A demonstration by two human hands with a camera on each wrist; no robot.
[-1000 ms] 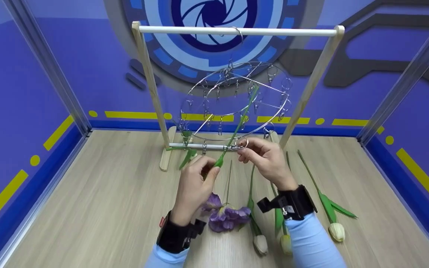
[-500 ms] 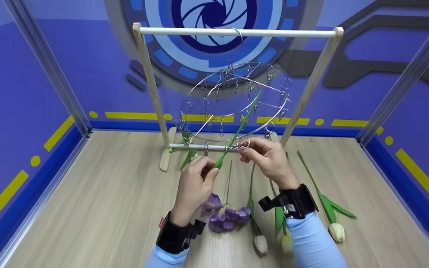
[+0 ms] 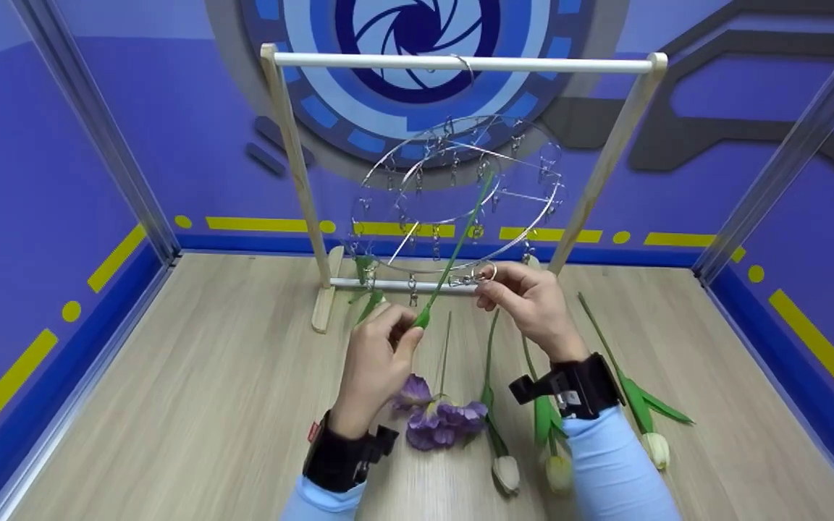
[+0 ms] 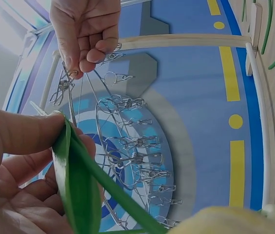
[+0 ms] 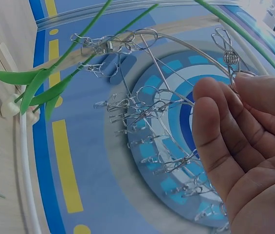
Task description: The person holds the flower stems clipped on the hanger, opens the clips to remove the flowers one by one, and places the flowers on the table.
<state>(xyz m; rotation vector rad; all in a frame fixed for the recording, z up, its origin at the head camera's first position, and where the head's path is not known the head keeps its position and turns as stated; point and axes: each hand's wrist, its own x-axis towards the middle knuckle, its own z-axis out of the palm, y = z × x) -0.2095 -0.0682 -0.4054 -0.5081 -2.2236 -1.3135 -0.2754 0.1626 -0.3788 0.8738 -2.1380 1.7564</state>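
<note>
My left hand (image 3: 381, 354) pinches a tulip by its green stem (image 3: 453, 253) beside the leaf (image 4: 74, 185), the bare end pointing up and away. A blurred pale-yellow bloom (image 4: 225, 222) fills the lower edge of the left wrist view. With thumb and fingertips, my right hand (image 3: 529, 307) grips a metal wire clip (image 5: 226, 51) on the near rim of a round hanging clip dryer (image 3: 460, 195). The stem stands apart from that clip in the left wrist view. Green-leaved flowers (image 5: 40, 85) hang from clips on the dryer's left side.
A wooden frame (image 3: 287, 145) carries the dryer by a hook on its top bar (image 3: 554, 64). On the table lie a purple flower (image 3: 446, 423), a white tulip (image 3: 506, 474), a yellowish tulip (image 3: 558, 472) and another white tulip (image 3: 656, 450). Patterned blue panels surround the table.
My right hand has drawn slightly right and up with the clip, and the dryer has turned a little. The held stem's tip has shifted slightly left; my left hand stays almost in place.
</note>
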